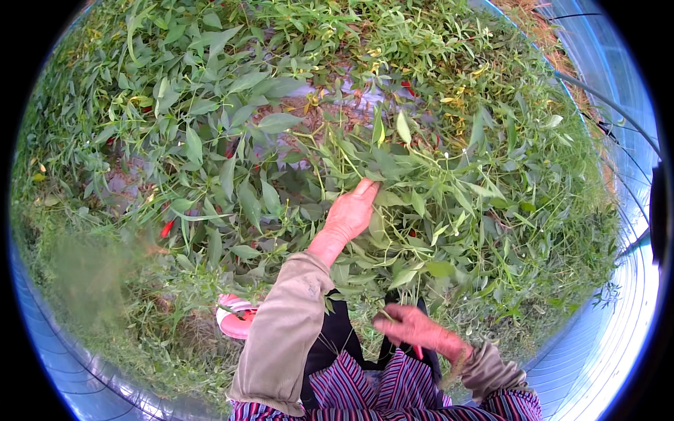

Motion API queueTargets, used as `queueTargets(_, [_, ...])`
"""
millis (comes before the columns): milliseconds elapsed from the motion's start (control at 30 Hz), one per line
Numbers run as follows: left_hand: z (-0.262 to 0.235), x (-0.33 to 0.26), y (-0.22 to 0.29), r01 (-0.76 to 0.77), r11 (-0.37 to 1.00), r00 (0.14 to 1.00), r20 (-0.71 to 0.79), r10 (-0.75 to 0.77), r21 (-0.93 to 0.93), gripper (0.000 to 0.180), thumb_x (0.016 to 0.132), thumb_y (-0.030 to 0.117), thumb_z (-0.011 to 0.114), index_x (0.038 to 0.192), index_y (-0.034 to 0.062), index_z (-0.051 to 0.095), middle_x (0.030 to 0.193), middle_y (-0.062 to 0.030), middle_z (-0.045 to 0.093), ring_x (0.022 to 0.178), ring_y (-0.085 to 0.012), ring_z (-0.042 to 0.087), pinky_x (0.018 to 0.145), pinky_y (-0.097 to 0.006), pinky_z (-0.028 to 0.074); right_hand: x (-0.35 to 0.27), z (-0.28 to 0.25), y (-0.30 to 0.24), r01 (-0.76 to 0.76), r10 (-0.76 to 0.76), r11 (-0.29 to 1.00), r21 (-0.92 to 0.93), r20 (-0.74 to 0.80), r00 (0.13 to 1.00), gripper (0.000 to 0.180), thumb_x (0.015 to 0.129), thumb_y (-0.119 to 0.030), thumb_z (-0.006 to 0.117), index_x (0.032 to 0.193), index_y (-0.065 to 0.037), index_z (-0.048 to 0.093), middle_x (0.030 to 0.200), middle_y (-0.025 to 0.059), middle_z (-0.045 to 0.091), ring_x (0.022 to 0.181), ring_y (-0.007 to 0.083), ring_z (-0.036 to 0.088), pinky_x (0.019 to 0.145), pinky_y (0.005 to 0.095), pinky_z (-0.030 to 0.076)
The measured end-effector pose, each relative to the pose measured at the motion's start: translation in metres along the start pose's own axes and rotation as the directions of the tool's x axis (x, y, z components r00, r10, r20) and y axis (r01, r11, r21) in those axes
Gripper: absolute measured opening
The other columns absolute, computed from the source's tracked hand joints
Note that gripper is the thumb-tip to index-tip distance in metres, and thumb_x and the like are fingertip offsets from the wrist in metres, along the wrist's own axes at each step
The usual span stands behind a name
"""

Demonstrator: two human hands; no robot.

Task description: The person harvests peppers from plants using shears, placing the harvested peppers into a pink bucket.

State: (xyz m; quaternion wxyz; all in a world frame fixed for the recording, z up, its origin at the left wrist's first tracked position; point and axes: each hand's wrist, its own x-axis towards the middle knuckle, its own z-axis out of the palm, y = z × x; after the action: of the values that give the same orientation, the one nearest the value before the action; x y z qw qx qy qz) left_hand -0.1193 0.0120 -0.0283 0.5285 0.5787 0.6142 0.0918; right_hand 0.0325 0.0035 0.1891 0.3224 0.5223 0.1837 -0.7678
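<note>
Leafy plants (449,193) and red pods (166,229), with my fingers at work

1. Leafy plants: one dense green mass, beneath, beyond and to either side of my left fingers (365,186); the nearest leaves and stems touch them.
2. Blue plastic sheeting (614,63): curved, well apart from my fingers on both sides.
3. Left sleeve (281,333): grey-brown, pushed back from the wrist behind my left fingers.
4. Striped garment (414,379): purplish, with light and dark bands, behind my right fingers (397,326).
5. Pale ground sheet (361,98): patches showing through a gap beyond my left fingers, littered with brown matter.
6. Left fingers: stretched into the foliage, tips covered by leaves; I cannot tell whether they are clamped on a stem.
7. Right fingers: bent, low in front of my body, clear of the main foliage; I cannot tell how firmly they are closed.
8. Shoe (229,325): pink and white, left of my right fingers, beside the left sleeve.
9. Red pods: scattered among leaves, the clearest well to the left of my left fingers.
10. Red piece (418,351): small, just below my right fingers; kind unclear.
</note>
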Motion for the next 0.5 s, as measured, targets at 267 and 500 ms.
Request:
queueTargets(267, [0.027, 0.013, 0.007, -0.023, 0.999, 0.992, -0.12, 0.026, 0.029, 0.048, 0.078, 0.006, 0.049, 0.126, 0.007, 0.049, 0.137, -0.0048, 0.043, 0.078, -0.0297, 0.063, 0.073, -0.043, 0.053, -0.04, -0.019, -0.085, 0.456, -0.776, 0.505, -0.732, -0.154, 0.612, 0.023, 0.083, -0.016, 0.066, 0.095, 0.002, 0.058, 0.079, 0.0156, 0.061, 0.066, 0.0243, 0.066, 0.057, 0.0333, 0.055])
queueTargets(500, [0.039, 0.006, -0.009, -0.064, 0.994, 0.991, -0.116, 0.074, 0.087, 0.052, 0.075, 0.006, 0.053, 0.126, 0.0072, 0.051, 0.137, -0.006, 0.044, 0.076, -0.0265, 0.063, 0.071, -0.039, 0.053, 0.041, -0.104, -0.218, -0.226, -0.911, -0.119, -0.967, 0.016, 0.412, 0.006, 0.075, -0.004, 0.059, 0.079, 0.0, 0.062, 0.077, 0.0167, 0.062, 0.072, 0.0338, 0.064, 0.064, 0.0427, 0.053])
